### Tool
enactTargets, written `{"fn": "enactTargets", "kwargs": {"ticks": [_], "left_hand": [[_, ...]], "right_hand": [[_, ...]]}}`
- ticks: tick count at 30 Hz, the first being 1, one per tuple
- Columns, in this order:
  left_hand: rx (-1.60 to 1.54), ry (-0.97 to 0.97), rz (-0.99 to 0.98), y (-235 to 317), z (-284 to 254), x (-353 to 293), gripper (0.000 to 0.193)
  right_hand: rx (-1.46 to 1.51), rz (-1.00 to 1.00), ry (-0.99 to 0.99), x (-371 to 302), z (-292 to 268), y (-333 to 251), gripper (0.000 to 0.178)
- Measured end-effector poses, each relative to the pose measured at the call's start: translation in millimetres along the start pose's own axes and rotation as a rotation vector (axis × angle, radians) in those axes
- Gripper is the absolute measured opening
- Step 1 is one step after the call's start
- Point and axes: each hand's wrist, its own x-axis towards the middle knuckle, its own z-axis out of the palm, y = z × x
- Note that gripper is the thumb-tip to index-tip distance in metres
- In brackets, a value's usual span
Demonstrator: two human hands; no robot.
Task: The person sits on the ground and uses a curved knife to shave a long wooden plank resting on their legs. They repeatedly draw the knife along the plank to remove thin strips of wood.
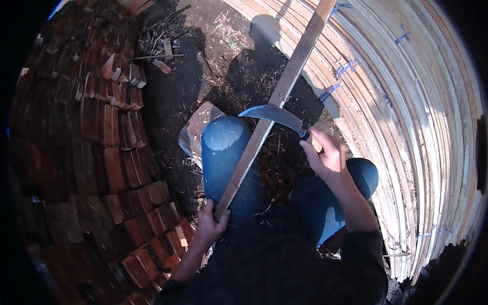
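A long, narrow wooden strip slants from my lap up to the far right, crossing over my left thigh. My left hand is closed round its near end. In my right hand is the wooden handle of a sickle, the fingers wrapped about it. The curved blade lies across the strip's upper face around its middle, its tip pointing left past my knee. A curl of shaved wood clings to the strip just beyond the blade.
Stacked reddish-brown wood blocks rise along the left. Bundles of long pale wooden strips, tied with blue bands, curve along the right. Dark ground strewn with shavings lies ahead. A flat board rests by my left knee.
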Motion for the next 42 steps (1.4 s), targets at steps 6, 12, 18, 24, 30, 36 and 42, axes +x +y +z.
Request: {"fn": "enactTargets", "kwargs": {"ticks": [6,12,18,24,30,36,42], "left_hand": [[0.017,-0.027,-0.081,1,-2,3,0.030],[0.087,0.061,0.055,-10,0,-2,0.030],[0.030,0.036,-0.010,-8,4,-4,0.032],[-0.017,-0.023,-0.100,4,0,3,0.032],[0.053,0.016,-0.012,-4,-3,1,0.030],[0.035,0.019,0.007,-9,-2,-2,0.030],[0.010,-0.010,-0.042,-4,2,-2,0.030]], "right_hand": [[-0.071,-0.019,0.003,17,-10,9,0.024],[-0.073,-0.077,-0.082,-1,-6,-2,0.027],[-0.115,-0.126,-0.107,-13,3,-9,0.032],[-0.091,-0.014,0.018,9,-2,8,0.026],[0.013,0.003,0.050,1,-3,13,0.029],[-0.080,-0.190,-0.156,-16,12,-9,0.035],[-0.011,-0.023,0.046,0,7,0,0.027]]}}
